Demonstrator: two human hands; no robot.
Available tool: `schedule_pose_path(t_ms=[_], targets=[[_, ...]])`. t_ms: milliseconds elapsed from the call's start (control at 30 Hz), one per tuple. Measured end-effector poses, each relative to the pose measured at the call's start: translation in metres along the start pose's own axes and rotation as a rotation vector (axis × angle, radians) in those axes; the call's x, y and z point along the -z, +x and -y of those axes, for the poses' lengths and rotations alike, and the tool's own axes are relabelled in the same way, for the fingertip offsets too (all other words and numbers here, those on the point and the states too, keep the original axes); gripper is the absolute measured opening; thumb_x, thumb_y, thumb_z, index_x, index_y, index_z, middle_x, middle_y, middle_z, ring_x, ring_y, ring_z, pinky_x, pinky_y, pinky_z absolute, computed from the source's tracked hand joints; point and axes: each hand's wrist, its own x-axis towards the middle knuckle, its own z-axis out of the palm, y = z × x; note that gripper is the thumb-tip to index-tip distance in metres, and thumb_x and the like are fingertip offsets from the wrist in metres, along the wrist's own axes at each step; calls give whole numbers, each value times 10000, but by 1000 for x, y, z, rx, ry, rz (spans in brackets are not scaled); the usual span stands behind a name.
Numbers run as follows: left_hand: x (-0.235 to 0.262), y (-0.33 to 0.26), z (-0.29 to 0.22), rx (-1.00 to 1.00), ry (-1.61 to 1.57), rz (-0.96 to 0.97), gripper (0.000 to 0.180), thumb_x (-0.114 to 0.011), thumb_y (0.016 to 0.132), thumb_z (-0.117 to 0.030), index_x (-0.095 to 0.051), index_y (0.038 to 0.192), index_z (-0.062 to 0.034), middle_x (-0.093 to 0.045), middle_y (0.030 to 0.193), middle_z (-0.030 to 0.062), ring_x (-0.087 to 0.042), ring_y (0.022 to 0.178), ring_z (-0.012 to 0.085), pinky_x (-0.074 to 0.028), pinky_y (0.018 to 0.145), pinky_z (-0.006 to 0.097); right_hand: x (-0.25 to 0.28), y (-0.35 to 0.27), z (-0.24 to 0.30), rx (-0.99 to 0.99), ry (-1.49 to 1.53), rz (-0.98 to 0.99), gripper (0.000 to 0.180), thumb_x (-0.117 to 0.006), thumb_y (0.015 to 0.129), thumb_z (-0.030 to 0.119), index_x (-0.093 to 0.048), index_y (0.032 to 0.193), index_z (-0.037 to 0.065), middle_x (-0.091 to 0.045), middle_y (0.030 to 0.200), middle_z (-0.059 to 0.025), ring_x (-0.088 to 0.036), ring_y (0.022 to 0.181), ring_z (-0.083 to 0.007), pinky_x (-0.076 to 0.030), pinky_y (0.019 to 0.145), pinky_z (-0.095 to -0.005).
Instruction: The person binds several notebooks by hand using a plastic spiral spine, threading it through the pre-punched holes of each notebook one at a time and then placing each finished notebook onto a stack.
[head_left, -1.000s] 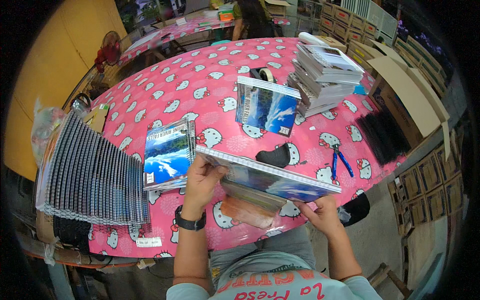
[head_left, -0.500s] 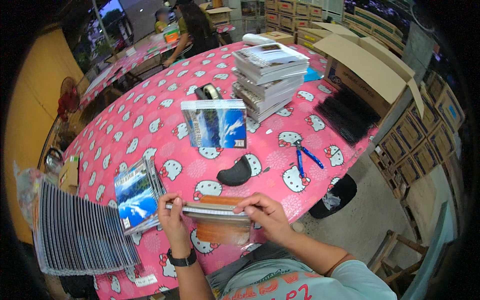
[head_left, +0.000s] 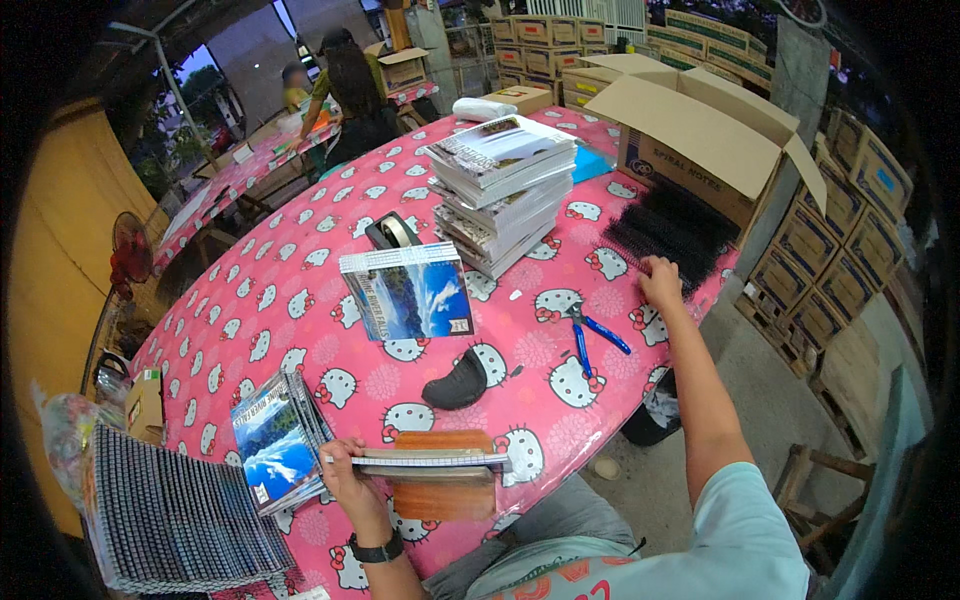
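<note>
My left hand (head_left: 349, 480) holds a flat unbound notebook (head_left: 425, 460) by its left edge, on top of a wooden block (head_left: 443, 487) at the near table edge. My right hand (head_left: 660, 281) is stretched far right and touches a pile of black spiral combs (head_left: 672, 230). Blue-handled pliers (head_left: 587, 334) lie between the two hands. A black curved pad (head_left: 459, 382) rests just beyond the notebook.
A pink cartoon-cat tablecloth (head_left: 270, 300) covers the table. On it are a bound notebook stack (head_left: 408, 291), a tall cover stack (head_left: 502, 188), a tape dispenser (head_left: 393, 232), finished notebooks (head_left: 275, 455) and an open carton (head_left: 700, 140). Fanned bound notebooks (head_left: 170, 520) lie left. People stand at a far table.
My right hand left the notebook and reached far right to the black combs. My left hand still holds the notebook on the block. The view swung to the right.
</note>
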Motion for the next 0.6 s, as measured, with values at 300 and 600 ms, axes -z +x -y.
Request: schedule_pose_path(t_ms=[300, 600], targets=[[2, -3, -4, 56, 99, -59, 260, -427, 947, -273, -486, 836, -45, -501, 769, 54, -467, 707, 129, -408, 870, 358, -8, 10, 7, -13, -253, 2, 428, -682, 720, 332, -584, 1048, 75, -514, 1106, -127, -476, 1067, -313, -418, 848, -507], [9, -6, 11, -129, 158, 91, 355, -415, 952, -375, -447, 815, -49, -454, 770, 50, -459, 767, 161, -384, 843, 335, -11, 7, 3, 177, -150, 18, 244, -655, 733, 232, -618, 826, 10, -618, 925, -167, -574, 914, -334, -481, 797, -408]])
